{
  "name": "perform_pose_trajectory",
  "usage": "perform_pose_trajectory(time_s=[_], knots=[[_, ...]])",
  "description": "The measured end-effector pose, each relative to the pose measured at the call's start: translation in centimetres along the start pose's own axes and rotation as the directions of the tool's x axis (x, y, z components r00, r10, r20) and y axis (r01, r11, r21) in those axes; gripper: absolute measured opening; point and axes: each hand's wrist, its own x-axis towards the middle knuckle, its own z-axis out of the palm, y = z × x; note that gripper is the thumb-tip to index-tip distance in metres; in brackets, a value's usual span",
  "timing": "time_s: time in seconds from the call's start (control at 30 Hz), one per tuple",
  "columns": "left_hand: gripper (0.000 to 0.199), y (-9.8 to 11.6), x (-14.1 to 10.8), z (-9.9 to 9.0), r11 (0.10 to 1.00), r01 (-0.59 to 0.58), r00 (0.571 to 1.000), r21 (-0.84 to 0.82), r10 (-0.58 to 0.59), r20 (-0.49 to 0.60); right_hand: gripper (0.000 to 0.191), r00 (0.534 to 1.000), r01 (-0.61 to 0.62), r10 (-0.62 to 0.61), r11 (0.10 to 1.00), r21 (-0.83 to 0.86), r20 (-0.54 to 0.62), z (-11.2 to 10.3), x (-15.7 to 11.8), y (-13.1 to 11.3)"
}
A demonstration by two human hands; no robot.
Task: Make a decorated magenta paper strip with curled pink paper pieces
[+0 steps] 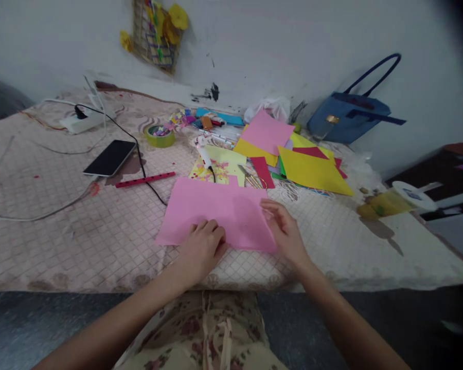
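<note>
A pink sheet of paper (216, 203) lies flat near the front of the table. My left hand (204, 246) presses on its lower edge, fingers curled and held together, thumb toward the right. At the sheet's right edge, my right hand (284, 231) has its fingers bent around the border, and the edge looks slightly raised there. Just behind the sheet are a pair of scissors (250, 178) and a white glue gun (204, 155), which sits on a pale yellow paper (231, 156) strewn with small coloured bits.
Yellow sheets (316, 170) and another pink sheet (268, 132) are piled at the back right. A drink cup (395, 200) lies tilted near a blue bag (349, 118). On the left are a phone (111, 158), a red strip (145, 180), a tape roll (160, 136) and a power strip (83, 122) with cables.
</note>
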Motion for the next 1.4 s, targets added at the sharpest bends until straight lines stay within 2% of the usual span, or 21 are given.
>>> perform_pose_trajectory(time_s=[0.07, 0.1, 0.13, 0.17, 0.23, 0.27, 0.3, 0.37, 0.4, 0.47, 0.53, 0.6, 0.63, 0.77, 0.9, 1.17, 1.4], knots=[[0.014, 0.0, 0.0, 0.0, 1.000, 0.000, 1.000, 0.002, 0.000, -0.002, 0.026, 0.992, -0.012, 0.011, 1.000, 0.008, 0.124, -0.1, 0.4, 0.7], [0.014, 0.0, 0.0, 0.0, 1.000, 0.000, 1.000, 0.000, 0.000, -0.001, 0.024, 0.990, 0.008, -0.004, 1.000, -0.026, 0.142, -0.2, 0.6, 1.1], [0.014, 0.0, 0.0, 0.0, 1.000, 0.000, 1.000, -0.004, 0.000, -0.001, 0.023, 0.995, 0.033, -0.025, 0.997, -0.074, 0.099, -0.3, 0.9, 1.5], [0.014, 0.0, 0.0, 0.0, 1.000, 0.003, 1.000, -0.008, -0.003, -0.001, 0.021, 0.999, 0.048, -0.049, 0.992, -0.121, -0.005, -0.5, 1.1, 1.8], [0.013, 0.0, 0.0, -0.1, 1.000, 0.003, 1.000, -0.022, -0.003, 0.000, 0.021, 0.982, 0.017, -0.045, 0.989, -0.147, -0.185, -1.0, 1.4, 2.3], [0.013, 0.0, 0.0, -0.2, 1.000, 0.000, 1.000, -0.030, 0.000, 0.002, 0.021, 0.976, -0.008, -0.021, 0.991, -0.134, -0.216, -1.2, 1.4, 2.3], [0.012, -0.1, 0.0, -0.2, 0.999, -0.004, 1.000, -0.040, 0.004, 0.004, 0.020, 0.982, -0.029, 0.007, 0.992, -0.120, -0.187, -1.4, 1.1, 2.1], [0.012, -0.1, 0.0, -0.3, 0.998, -0.011, 1.000, -0.059, 0.012, 0.008, 0.017, 1.000, -0.019, 0.018, 0.990, -0.139, -0.007, -1.4, 0.3, 1.1], [0.012, -0.1, 0.0, -0.3, 0.998, -0.012, 1.000, -0.067, 0.013, 0.010, 0.012, 0.994, 0.017, 0.002, 0.985, -0.172, 0.110, -1.3, -0.3, 0.5], [0.013, -0.2, 0.1, -0.2, 0.997, -0.009, 1.000, -0.072, 0.009, 0.006, 0.009, 0.951, 0.124, -0.041, 0.958, -0.257, 0.307, -0.9, -1.5, -0.6], [0.012, -0.3, 0.2, -0.1, 0.998, -0.008, 1.000, -0.060, 0.008, -0.004, 0.013, 0.920, 0.203, -0.053, 0.912, -0.356, 0.389, -0.3, -2.3, -1.3], [0.013, -0.2, 0.3, 0.1, 0.999, -0.010, 1.000, -0.034, 0.009, -0.013, 0.007, 0.913, 0.240, -0.052, 0.871, -0.429, 0.405, 0.1, -2.7, -1.4], [0.014, -0.2, 0.3, 0.1, 1.000, -0.008, 1.000, -0.016, 0.008, -0.013, 0.003, 0.912, 0.250, -0.053, 0.858, -0.449, 0.406, 0.3, -2.7, -1.3], [0.018, 0.4, 0.5, 0.2, 0.997, 0.018, 1.000, 0.079, -0.017, -0.020, 0.008, 0.918, 0.258, -0.040, 0.814, -0.520, 0.394, 0.9, -2.3, -0.9], [0.021, 1.0, 0.4, 0.4, 0.987, 0.035, 0.999, 0.155, -0.029, -0.045, 0.012, 0.950, 0.215, -0.009, 0.746, -0.630, 0.313, 1.8, -2.3, -0.9], [0.019, 1.3, 0.4, 1.3, 0.981, 0.062, 0.993, 0.184, -0.042, -0.113, 0.018, 0.978, 0.140, 0.035, 0.624, -0.769, 0.206, 3.2, -2.5, -1.3], [0.020, 1.4, 0.6, 1.7, 0.980, 0.073, 0.988, 0.187, -0.046, -0.146, 0.020, 0.984, 0.104, 0.058, 0.593, -0.799, 0.171, 3.8, -2.2, -1.8]])
